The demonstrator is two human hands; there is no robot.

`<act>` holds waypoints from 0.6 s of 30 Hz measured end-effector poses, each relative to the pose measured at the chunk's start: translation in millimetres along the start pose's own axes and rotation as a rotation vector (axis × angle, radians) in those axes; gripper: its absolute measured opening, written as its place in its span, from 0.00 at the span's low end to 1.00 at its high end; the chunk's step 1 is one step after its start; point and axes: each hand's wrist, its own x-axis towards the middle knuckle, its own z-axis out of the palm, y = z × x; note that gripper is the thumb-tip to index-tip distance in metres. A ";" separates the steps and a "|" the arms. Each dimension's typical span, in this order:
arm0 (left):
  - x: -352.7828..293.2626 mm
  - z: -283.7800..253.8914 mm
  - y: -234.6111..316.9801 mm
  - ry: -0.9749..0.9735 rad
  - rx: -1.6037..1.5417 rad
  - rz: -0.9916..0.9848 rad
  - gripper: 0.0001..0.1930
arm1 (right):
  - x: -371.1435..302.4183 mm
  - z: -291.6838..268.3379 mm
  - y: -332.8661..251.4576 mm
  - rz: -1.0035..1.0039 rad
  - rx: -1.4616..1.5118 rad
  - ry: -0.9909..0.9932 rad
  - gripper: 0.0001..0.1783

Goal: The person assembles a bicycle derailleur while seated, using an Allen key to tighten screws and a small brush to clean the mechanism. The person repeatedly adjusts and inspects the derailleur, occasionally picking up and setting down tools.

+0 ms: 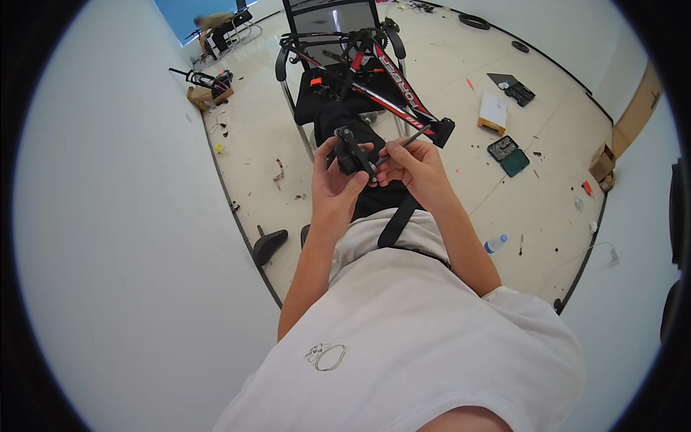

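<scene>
My left hand (pixel 334 193) is wrapped round a black bicycle part (pixel 352 153) with a long flat side and rounded ends. It looks like a pedal, but its exact kind is hard to make out. Between the fingers of my right hand (pixel 423 173) is a slim grey metal rod tool (pixel 415 137), its free end pointing up and to the right. The tool's other end meets the lower end of the black part, where my fingers hide the contact. Just beyond both hands, a red, black and white bicycle frame (pixel 397 85) lies across a black chair (pixel 308 108).
On the floor to the right are an opened green case (pixel 512 163), a white box (pixel 493 111), a dark toolbox (pixel 520 93) and a bottle (pixel 495 244). A bicycle saddle (pixel 270 247) lies by the left wall. Tyres (pixel 473 21) and a person (pixel 214 23) are farther back.
</scene>
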 end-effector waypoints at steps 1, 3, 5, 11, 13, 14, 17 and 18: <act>-1.1 0.9 -0.5 -0.002 -0.019 -0.006 0.33 | -0.3 -1.8 -1.4 -0.007 -0.017 -0.009 0.12; -1.5 3.5 -0.2 -0.008 -0.078 -0.042 0.32 | -0.8 -5.8 -4.9 -0.027 -0.042 -0.028 0.10; -1.0 5.6 2.9 -0.015 -0.151 -0.104 0.30 | -1.0 -8.3 -7.2 -0.057 -0.054 -0.051 0.09; -0.6 5.7 1.5 -0.003 -0.179 -0.137 0.29 | 0.5 -11.5 -4.5 -0.162 -0.057 -0.078 0.06; 0.8 5.2 4.7 0.011 -0.251 -0.175 0.29 | 0.4 -12.8 -3.9 -0.162 -0.061 -0.065 0.06; 0.9 4.7 5.9 0.020 -0.286 -0.194 0.29 | 0.5 -13.3 -3.3 -0.162 -0.063 -0.060 0.06; -1.6 3.5 3.5 -0.015 -0.179 -0.158 0.30 | 1.7 -14.1 -2.3 -0.184 -0.063 -0.056 0.06; -1.2 2.6 2.1 -0.012 -0.177 -0.162 0.30 | 1.8 -12.9 -4.4 -0.185 -0.074 -0.045 0.07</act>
